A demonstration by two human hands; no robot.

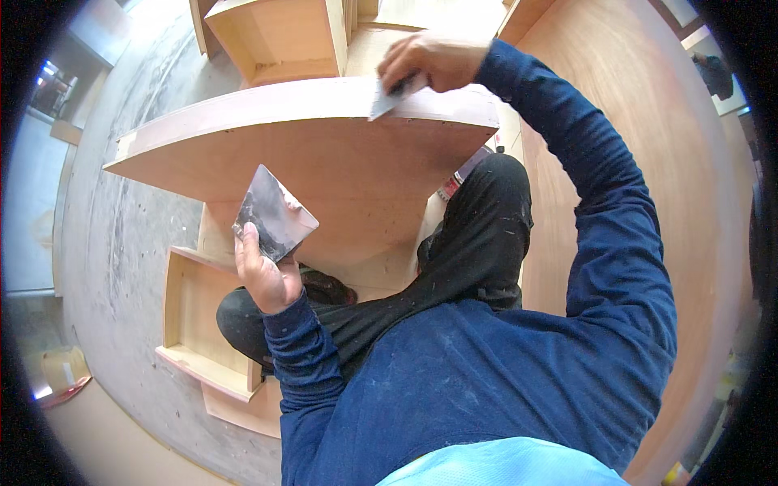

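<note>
My left hand grips a square metal plate smeared with pinkish-white and dark filler, its thumb over one edge. Up at the far side, my right hand is closed around a putty knife. The knife's flat blade meets the pale, coated top edge of a curved wooden piece. That piece stands in front of my legs, its bare wooden face toward me. The fingers on the knife are slightly blurred, and its handle is mostly hidden.
Past the curved piece stands an open wooden box. A wooden drawer lies at my left on the grey floor. A large plywood panel rises along my right. Beside my knee is a partly hidden container.
</note>
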